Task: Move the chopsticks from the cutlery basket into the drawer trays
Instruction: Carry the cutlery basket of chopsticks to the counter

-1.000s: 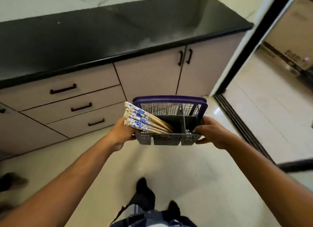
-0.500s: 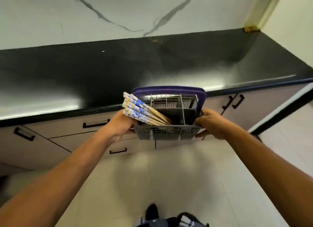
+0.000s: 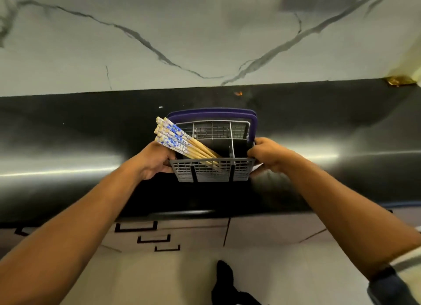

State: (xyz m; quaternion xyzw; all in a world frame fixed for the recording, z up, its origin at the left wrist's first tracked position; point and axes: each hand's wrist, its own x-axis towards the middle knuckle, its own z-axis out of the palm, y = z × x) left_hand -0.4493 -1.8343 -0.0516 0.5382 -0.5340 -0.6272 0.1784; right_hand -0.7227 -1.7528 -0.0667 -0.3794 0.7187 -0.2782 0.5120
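A grey mesh cutlery basket point(image 3: 211, 171) with a purple handle is over the black countertop point(image 3: 79, 145). Whether it rests on the counter or hovers just above it, I cannot tell. Several wooden chopsticks point(image 3: 182, 143) with blue-and-white patterned tops lean out of its left compartment toward the upper left. My left hand point(image 3: 155, 161) grips the basket's left side, just under the chopstick tops. My right hand point(image 3: 267, 154) grips the right side. The other compartments look empty. Three shut drawers with dark handles point(image 3: 153, 238) sit below the counter edge.
A white marble wall point(image 3: 205, 36) with dark veins rises behind the counter. Cabinet fronts point(image 3: 273, 229) run under the counter to the right. My feet point(image 3: 225, 282) stand on the pale tiled floor close to the cabinets.
I have stepped closer and carried the basket up and forward; it is now over the countertop instead of in front of the drawers. Both hands kept their grip.
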